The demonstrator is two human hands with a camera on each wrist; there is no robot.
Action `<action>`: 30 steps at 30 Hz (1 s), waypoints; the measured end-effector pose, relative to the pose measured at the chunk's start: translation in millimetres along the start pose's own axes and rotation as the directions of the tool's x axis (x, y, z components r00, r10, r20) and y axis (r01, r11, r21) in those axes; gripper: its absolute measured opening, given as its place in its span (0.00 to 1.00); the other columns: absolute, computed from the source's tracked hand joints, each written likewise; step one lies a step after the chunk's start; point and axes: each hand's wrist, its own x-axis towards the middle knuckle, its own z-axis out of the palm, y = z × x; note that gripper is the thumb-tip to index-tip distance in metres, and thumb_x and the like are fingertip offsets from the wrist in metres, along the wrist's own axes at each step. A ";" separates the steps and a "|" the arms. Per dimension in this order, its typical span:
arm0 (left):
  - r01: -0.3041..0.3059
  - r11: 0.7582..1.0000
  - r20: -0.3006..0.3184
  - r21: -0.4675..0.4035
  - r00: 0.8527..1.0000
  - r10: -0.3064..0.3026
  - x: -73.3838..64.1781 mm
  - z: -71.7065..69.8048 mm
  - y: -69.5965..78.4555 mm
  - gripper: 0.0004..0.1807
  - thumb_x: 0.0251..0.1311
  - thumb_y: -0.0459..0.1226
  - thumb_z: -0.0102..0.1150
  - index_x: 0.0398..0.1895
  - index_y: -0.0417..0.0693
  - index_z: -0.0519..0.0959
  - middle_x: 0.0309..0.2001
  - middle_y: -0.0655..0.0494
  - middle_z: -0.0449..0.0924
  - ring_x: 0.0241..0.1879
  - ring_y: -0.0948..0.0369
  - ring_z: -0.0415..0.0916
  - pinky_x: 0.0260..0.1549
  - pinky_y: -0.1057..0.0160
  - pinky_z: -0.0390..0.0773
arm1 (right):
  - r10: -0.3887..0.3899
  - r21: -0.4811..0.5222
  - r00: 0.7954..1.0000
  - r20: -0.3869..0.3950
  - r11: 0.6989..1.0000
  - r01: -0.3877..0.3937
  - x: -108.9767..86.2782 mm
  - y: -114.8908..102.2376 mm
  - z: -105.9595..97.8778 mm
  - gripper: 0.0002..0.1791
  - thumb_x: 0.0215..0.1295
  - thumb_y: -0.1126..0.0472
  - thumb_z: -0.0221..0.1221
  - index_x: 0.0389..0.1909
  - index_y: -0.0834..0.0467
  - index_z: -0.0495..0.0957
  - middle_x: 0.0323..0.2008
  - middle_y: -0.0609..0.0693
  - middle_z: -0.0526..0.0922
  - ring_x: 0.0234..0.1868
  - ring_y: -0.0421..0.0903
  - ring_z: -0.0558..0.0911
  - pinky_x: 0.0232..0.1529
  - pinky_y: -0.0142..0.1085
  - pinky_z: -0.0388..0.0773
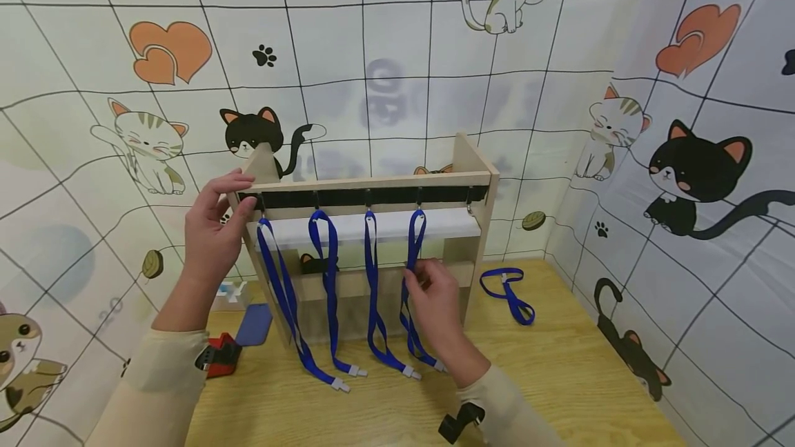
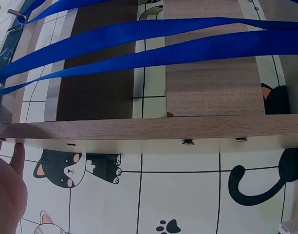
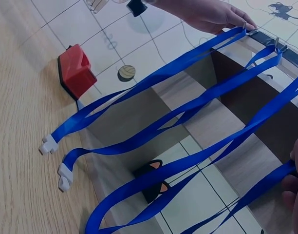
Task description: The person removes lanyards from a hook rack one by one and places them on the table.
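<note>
A light wooden rack (image 1: 373, 181) stands on the table, with a black strip (image 1: 397, 197) along its front rail. Several blue lanyards hang from small hooks on that strip, their white plastic buckles (image 3: 65, 176) lying on the tabletop. My left hand (image 1: 214, 236) grips the rack's upper left corner, thumb in front. With fingertips and thumb, my right hand (image 1: 439, 302) pinches the rightmost hanging lanyard (image 1: 417, 230) partway down its straps. In the right wrist view, that lanyard (image 3: 266, 190) runs into the fingers at the right edge.
Another blue lanyard (image 1: 520, 309) lies looped on the table (image 1: 559, 364) right of the rack. On the left are a red block-shaped item (image 3: 77, 70) with a black base, a flat blue piece (image 1: 254, 325) and a small white box (image 1: 228, 297). A cat-print wall covering (image 1: 397, 40) closes in behind.
</note>
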 end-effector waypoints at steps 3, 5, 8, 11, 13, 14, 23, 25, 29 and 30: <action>-0.004 1.000 0.000 -0.004 1.000 0.004 1.6 0.9 0.1 0.14 0.75 0.24 0.66 0.60 0.34 0.83 0.65 0.49 0.85 0.78 0.55 0.71 0.71 0.60 0.76 | 0.020 0.043 1.000 0.004 0.999 -0.020 1.3 -1.2 -2.6 0.03 0.73 0.69 0.72 0.37 0.59 0.89 0.34 0.48 0.87 0.33 0.45 0.83 0.33 0.32 0.83; -0.008 1.000 -0.002 -0.008 1.000 0.008 3.0 1.5 0.5 0.14 0.75 0.24 0.66 0.60 0.34 0.83 0.65 0.49 0.85 0.78 0.55 0.71 0.71 0.60 0.76 | 0.030 0.072 1.000 0.004 0.997 -0.030 2.1 -1.9 -5.1 0.04 0.73 0.68 0.72 0.37 0.59 0.89 0.34 0.48 0.88 0.33 0.45 0.83 0.34 0.31 0.83; -0.015 1.000 -0.004 -0.012 1.000 0.015 5.1 2.4 1.5 0.14 0.74 0.24 0.65 0.60 0.34 0.83 0.65 0.49 0.85 0.78 0.55 0.71 0.71 0.60 0.76 | 0.032 0.103 0.999 -0.003 0.994 -0.031 3.6 -2.9 -9.3 0.05 0.74 0.67 0.72 0.36 0.58 0.89 0.34 0.48 0.88 0.32 0.45 0.82 0.34 0.31 0.82; -0.019 1.000 -0.004 -0.016 1.000 0.019 6.9 3.0 2.8 0.14 0.75 0.24 0.65 0.60 0.34 0.83 0.65 0.49 0.85 0.78 0.55 0.71 0.71 0.60 0.76 | 0.021 0.120 1.000 -0.014 0.993 -0.020 6.1 -4.3 -13.7 0.05 0.74 0.66 0.72 0.35 0.58 0.90 0.33 0.48 0.88 0.31 0.45 0.82 0.33 0.30 0.82; -0.018 1.000 -0.003 -0.021 1.000 0.018 7.5 3.2 2.9 0.14 0.75 0.24 0.65 0.60 0.33 0.83 0.65 0.48 0.85 0.78 0.55 0.71 0.72 0.60 0.76 | 0.020 0.125 1.000 -0.018 0.992 -0.017 8.2 -5.8 -16.7 0.05 0.74 0.67 0.72 0.35 0.58 0.90 0.33 0.47 0.88 0.30 0.45 0.82 0.33 0.30 0.81; -0.017 1.000 -0.004 -0.019 1.000 0.017 7.4 2.9 2.7 0.14 0.75 0.24 0.65 0.60 0.33 0.83 0.65 0.49 0.85 0.78 0.55 0.71 0.72 0.60 0.75 | 0.020 0.127 1.000 -0.017 0.992 -0.017 9.2 -6.8 -18.2 0.05 0.74 0.67 0.72 0.35 0.58 0.90 0.33 0.47 0.88 0.31 0.45 0.82 0.33 0.30 0.81; 0.000 1.000 -0.010 -0.013 1.000 0.000 -1.6 1.5 -0.3 0.14 0.74 0.24 0.65 0.61 0.33 0.83 0.65 0.48 0.85 0.78 0.56 0.71 0.71 0.62 0.75 | -0.065 0.081 0.997 -0.035 0.994 0.067 24.3 -20.0 -36.8 0.05 0.74 0.69 0.71 0.35 0.59 0.89 0.32 0.47 0.85 0.32 0.46 0.82 0.33 0.28 0.80; -0.009 1.000 -0.008 -0.016 1.000 0.009 -2.0 1.5 -1.4 0.15 0.74 0.23 0.65 0.61 0.33 0.83 0.65 0.47 0.85 0.78 0.55 0.71 0.71 0.62 0.75 | -0.095 0.067 0.994 -0.047 0.993 0.099 29.2 -23.9 -41.9 0.06 0.73 0.69 0.71 0.35 0.58 0.89 0.33 0.47 0.85 0.33 0.46 0.82 0.34 0.27 0.80; -0.021 1.000 -0.012 -0.014 1.000 0.021 -1.8 0.4 -2.3 0.14 0.74 0.23 0.65 0.60 0.33 0.83 0.65 0.48 0.85 0.77 0.55 0.72 0.71 0.62 0.76 | -0.137 0.044 0.989 -0.051 0.989 0.139 36.6 -31.7 -51.5 0.07 0.73 0.70 0.71 0.34 0.59 0.88 0.34 0.48 0.85 0.34 0.45 0.82 0.34 0.25 0.80; -0.020 1.000 -0.012 -0.016 1.000 0.020 -1.8 0.0 -2.7 0.14 0.74 0.23 0.65 0.60 0.33 0.83 0.65 0.49 0.85 0.77 0.55 0.72 0.71 0.62 0.76 | -0.146 0.038 0.988 -0.051 0.988 0.148 37.8 -33.5 -53.9 0.07 0.73 0.70 0.71 0.34 0.59 0.88 0.33 0.48 0.85 0.33 0.45 0.81 0.34 0.25 0.79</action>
